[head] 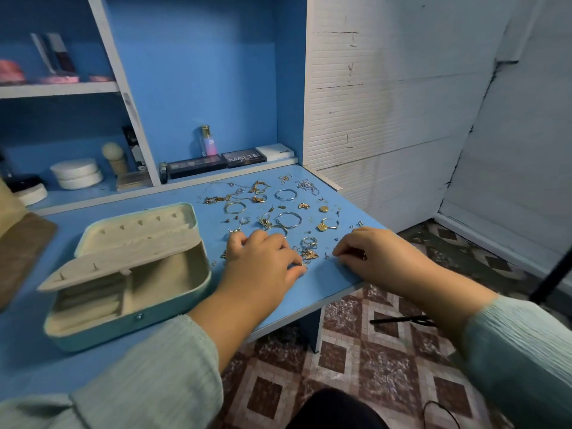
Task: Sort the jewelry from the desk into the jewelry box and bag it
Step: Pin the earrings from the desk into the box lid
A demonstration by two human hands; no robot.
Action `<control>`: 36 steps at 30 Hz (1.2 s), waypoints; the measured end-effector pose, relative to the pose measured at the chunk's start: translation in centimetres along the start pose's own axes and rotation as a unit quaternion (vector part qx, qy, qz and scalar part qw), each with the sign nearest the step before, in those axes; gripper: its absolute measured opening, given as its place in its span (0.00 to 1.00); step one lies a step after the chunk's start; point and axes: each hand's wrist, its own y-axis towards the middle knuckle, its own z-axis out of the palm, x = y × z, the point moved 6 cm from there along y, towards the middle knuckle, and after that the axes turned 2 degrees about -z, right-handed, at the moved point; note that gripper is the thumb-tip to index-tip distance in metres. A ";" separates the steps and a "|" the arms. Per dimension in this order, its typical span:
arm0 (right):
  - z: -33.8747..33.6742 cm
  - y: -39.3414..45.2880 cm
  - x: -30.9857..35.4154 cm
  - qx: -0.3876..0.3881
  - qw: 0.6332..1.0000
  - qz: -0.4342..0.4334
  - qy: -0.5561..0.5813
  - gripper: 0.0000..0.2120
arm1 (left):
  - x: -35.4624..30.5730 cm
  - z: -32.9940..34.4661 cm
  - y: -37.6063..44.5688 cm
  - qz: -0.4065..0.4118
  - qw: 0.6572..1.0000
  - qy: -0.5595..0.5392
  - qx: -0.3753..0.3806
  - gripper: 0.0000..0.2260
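A person in pale green ribbed sleeves is leaning over a blue desk [173, 212] with both hands down among scattered jewelry [272, 205]. The left hand [263, 264] is lying palm-down on the desktop, its fingers curled and bunched over small gold pieces, the fingertips touching a gold charm [310, 254] near the desk's front edge; whether it is actually pinching anything, I cannot tell. The right hand [377, 255] is resting just beside it to the right, fingers curled under toward the desktop over tiny bits, and its grip is likewise hidden, though a ring is showing on one finger. The jewelry is spreading across the right half of the desk, from the back ledge forward to the hands: thin bangles [286, 195], hoops, gold pendants and a tangled silver chain [306, 185] near the far right corner. The jewelry box [130, 274] is sitting open on the left part of the desk, well apart from most pieces, its long axis running from near-left to far-right, its lid [139, 227] lying back toward the shelves and an inner flap [120, 263] tilted up over the compartments. Behind, on the ledge, are standing a small perfume bottle [208, 140] and flat makeup palettes [216, 161]; white round containers [75, 173] and a brush are sitting in the left cubby.
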 end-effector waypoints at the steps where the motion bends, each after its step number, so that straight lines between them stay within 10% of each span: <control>1: -0.2 0.0 -0.3 -0.008 1.000 0.014 0.008 0.09 | 0.3 0.4 -0.2 0.000 1.000 0.006 -0.006 0.12; 36: 1.8 3.8 0.0 0.051 0.988 0.129 -0.073 0.08 | 1.7 0.8 -0.7 -0.107 0.993 -0.057 -0.008 0.10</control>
